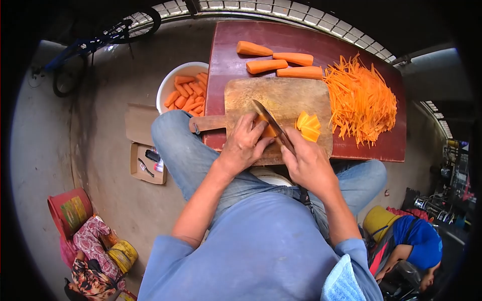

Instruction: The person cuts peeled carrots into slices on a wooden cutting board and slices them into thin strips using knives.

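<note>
Head view: on the worn wooden cutting board (pixel 281 93), a carrot piece (pixel 269 131) lies right beneath the left hand (pixel 245 143), whose curled fingers steady it; its long axis is mostly hidden. The right hand (pixel 307 163), closed around the knife (pixel 268 114), angles the metal blade alongside. Smooth, fanned slices (pixel 308 126) sit toward the board's right; past that edge, stringy shreds (pixel 362 100) heap on the glossy red surface (pixel 219 55)

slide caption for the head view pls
Left hand steadying an orange carrot piece, right hand gripping a metal-bladed knife, over a paddle-shaped wooden board beside heaped orange shreds.
</note>
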Demonstrator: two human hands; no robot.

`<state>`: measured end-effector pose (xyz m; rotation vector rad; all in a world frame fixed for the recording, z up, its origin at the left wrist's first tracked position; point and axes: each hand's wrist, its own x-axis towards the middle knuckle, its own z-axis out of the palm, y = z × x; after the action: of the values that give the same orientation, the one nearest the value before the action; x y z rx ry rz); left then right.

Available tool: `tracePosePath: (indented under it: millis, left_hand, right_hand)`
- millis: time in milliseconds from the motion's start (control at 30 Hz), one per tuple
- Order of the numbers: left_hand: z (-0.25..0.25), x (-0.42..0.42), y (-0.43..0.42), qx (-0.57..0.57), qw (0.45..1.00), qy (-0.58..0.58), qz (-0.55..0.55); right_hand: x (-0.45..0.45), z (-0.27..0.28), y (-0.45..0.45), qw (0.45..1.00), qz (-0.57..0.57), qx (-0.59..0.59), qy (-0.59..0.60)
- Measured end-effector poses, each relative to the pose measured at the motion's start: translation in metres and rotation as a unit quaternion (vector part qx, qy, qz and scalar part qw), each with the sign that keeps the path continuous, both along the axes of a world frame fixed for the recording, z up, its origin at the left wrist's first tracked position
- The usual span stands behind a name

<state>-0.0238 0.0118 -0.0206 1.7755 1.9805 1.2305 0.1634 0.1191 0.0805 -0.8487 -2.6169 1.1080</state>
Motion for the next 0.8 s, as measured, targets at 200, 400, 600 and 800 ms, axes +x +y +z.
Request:
tracePosePath:
  millis: [200,400,600,800]
  left_hand:
    - [0.003,-0.001,-0.001,-0.022,1.0,-0.015,-0.016]
    - [0.004,-0.005,-0.004,-0.01,1.0,-0.019,-0.023]
    - [0.008,-0.007,-0.003,-0.007,0.999,0.031,-0.014]
    - [0.005,-0.007,-0.003,-0.007,1.0,-0.001,0.012]
  right_hand:
    - [-0.007,-0.012,-0.005,1.0,-0.002,0.007,-0.016]
    - [0.001,0.002,0.0,1.0,0.011,-0.003,-0.012]
    - [-0.006,-0.01,-0.008,0.999,0.008,0.004,-0.045]
    - [0.003,0.009,-0.005,0.998,0.011,-0.016,-0.065]
